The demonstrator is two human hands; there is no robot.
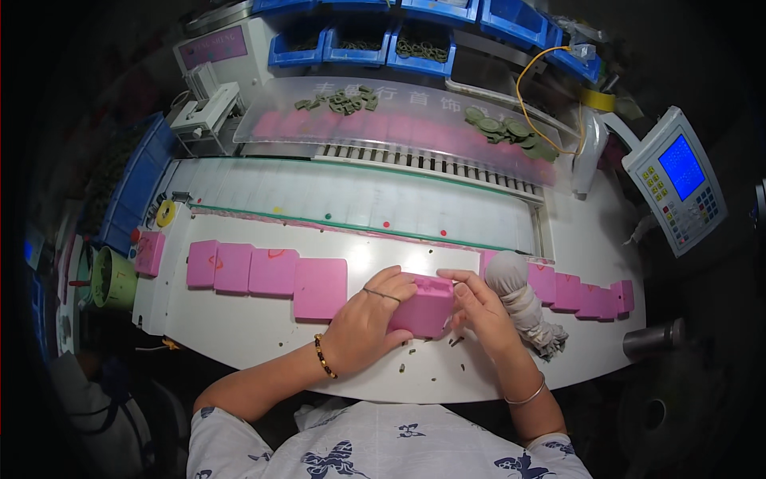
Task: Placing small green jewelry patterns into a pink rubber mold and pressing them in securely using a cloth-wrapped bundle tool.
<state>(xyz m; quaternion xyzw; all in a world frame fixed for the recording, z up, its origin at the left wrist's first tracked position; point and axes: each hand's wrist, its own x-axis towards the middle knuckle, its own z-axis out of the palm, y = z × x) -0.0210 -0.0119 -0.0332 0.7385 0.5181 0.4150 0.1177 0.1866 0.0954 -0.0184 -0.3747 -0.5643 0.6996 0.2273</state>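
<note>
Between my two hands, low over the near middle of the white table, is a pink rubber mould block [421, 311] with its narrow edge facing up and a recess showing in it. My left hand [367, 319] grips its left side, fingers over the top and thumb along the lower edge. On the right side, my right hand [483, 315] closes thumb and fingers against the upper corner. Just beyond that hand lies a grey cloth bundle [519, 295] with a rounded head and gathered tail. Small dark green scraps [403, 368] are scattered below the block.
Pink blocks [321, 289] form a row at left; more pink blocks [566, 291] lie at right. A clear cover [399, 112] behind carries green pieces [343, 101]. Blue bins [357, 44] line the back. A control panel [677, 180] stands right, a green bucket [114, 278] left.
</note>
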